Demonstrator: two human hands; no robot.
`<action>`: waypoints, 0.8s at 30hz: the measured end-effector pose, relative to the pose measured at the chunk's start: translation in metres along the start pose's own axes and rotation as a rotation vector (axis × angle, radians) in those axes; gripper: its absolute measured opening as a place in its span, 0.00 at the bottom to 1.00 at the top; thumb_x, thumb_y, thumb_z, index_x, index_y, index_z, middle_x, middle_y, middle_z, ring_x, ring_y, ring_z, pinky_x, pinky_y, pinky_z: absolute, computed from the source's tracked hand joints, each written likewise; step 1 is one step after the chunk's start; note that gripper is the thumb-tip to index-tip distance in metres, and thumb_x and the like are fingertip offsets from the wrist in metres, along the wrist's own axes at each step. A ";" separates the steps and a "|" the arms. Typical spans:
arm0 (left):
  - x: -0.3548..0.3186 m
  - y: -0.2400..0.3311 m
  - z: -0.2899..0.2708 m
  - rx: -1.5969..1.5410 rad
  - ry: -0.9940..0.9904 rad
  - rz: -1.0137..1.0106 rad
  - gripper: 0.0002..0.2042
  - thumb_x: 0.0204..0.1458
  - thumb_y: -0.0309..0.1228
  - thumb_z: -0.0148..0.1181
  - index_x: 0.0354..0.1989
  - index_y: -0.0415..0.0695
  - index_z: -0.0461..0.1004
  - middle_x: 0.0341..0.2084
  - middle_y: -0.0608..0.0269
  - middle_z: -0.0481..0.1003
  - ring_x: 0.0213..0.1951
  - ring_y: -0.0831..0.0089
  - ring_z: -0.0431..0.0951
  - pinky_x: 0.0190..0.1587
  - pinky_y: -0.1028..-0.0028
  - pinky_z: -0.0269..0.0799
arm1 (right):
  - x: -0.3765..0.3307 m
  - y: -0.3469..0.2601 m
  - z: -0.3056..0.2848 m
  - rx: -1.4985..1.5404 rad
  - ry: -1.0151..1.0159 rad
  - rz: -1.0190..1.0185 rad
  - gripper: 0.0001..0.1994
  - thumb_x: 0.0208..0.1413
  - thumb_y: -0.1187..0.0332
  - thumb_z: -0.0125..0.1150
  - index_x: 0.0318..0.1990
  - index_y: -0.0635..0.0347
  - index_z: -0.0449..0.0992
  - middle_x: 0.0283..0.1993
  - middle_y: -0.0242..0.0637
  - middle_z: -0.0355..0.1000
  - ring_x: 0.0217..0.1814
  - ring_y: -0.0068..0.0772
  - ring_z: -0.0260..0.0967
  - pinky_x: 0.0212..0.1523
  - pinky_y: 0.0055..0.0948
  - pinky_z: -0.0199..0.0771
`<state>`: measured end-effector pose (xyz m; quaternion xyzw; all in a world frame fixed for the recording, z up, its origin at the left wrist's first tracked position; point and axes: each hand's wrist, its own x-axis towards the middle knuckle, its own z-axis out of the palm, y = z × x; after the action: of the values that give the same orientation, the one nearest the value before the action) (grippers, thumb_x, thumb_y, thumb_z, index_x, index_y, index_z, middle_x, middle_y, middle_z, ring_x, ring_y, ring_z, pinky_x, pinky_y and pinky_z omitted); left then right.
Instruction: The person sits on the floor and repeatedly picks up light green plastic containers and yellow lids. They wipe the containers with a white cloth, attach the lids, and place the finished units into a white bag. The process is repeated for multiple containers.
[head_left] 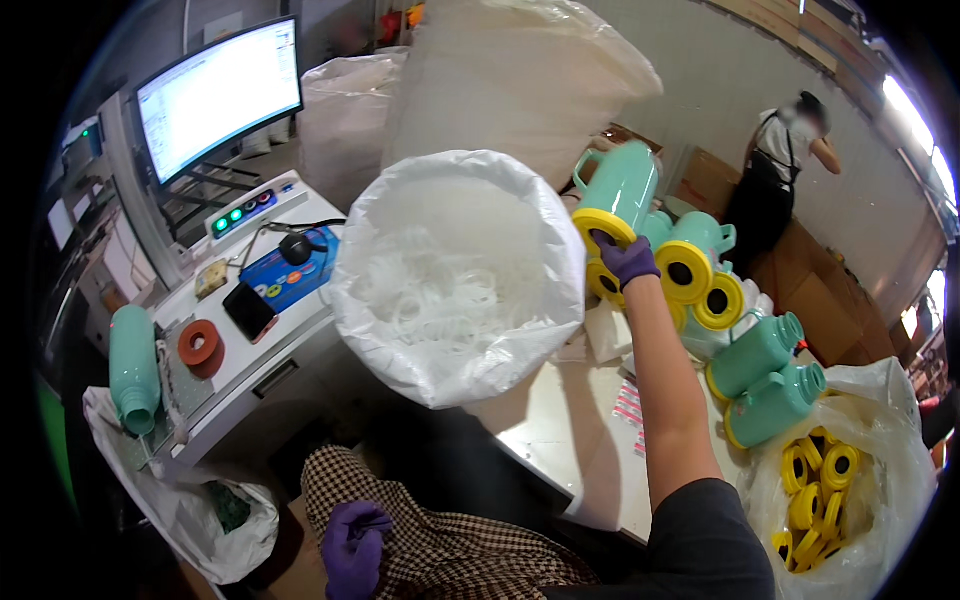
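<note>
checked cloth (pixel 470 545) over the person's lap lies nearest, along the lower edge of the frame; on its left part is the left hand (pixel 355 548), in a purple glove, fingers curled in loosely, though i cannot tell whether they have hold of anything; the right arm runs up from the lower right to the right hand (pixel 630 263), also purple-gloved, just right of upper centre; its fingers touch the yellow base (pixel 588 222) of a mint-green jug (pixel 625 180), one reaching over the dark hollow, but i cannot tell how firmly they close on it; that jug tilts, base toward the camera, above more green jugs (pixel 697 230) with yellow bases; at right, two further jugs (pixel 752 357) lean side by side, near a clear bag (pixel 885 400) of yellow ring parts (pixel 808 508) at lower right; a white bag (pixel 455 390) of translucent rings (pixel 440 300) fills the centre; at left, a desk (pixel 232 385) bears an orange tape roll (pixel 211 350), a phone (pixel 246 310) and a mouse (pixel 295 248); a lit monitor (pixel 225 95) stands upper left.
</note>
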<state>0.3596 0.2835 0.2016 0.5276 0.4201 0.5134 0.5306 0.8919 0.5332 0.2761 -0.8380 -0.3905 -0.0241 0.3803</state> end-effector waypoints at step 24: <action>-0.108 -0.052 -0.156 0.015 0.715 -0.039 0.10 0.63 0.23 0.52 0.51 0.36 0.71 0.37 0.57 0.77 0.38 0.69 0.79 0.44 0.70 0.77 | -0.391 -0.213 -0.070 0.935 -1.194 -1.448 0.09 0.54 0.74 0.60 0.43 0.61 0.76 0.44 0.36 0.73 0.41 0.31 0.71 0.45 0.30 0.73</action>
<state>0.1976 0.2013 0.1252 0.3103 0.5928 0.6522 0.3562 0.4952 0.3247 0.3257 -0.0491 -0.8934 0.3247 0.3067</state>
